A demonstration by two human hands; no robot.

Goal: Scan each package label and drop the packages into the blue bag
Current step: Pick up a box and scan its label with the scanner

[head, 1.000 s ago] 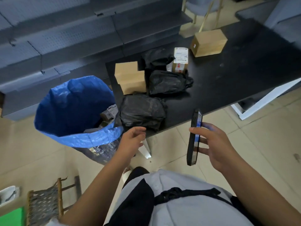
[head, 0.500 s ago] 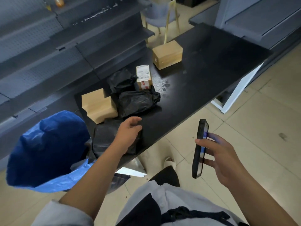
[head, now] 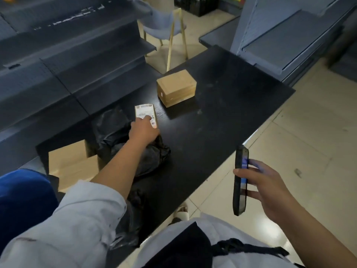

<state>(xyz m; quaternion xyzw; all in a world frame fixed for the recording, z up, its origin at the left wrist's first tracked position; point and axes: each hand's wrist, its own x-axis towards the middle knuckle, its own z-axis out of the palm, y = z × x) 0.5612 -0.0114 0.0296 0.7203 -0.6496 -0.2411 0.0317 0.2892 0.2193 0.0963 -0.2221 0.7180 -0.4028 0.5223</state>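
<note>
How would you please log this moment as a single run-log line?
left hand: reaching onto small labelled box | right hand: holding phone | blue bag: lower left | scan: pending

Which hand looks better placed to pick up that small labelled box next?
The left hand: it is stretched over the black bags with its fingers on the small labelled box. The right hand holds the phone off the table's near edge.

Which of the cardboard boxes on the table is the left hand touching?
The small labelled box: the left hand rests on its white label. The others lie apart.
</note>
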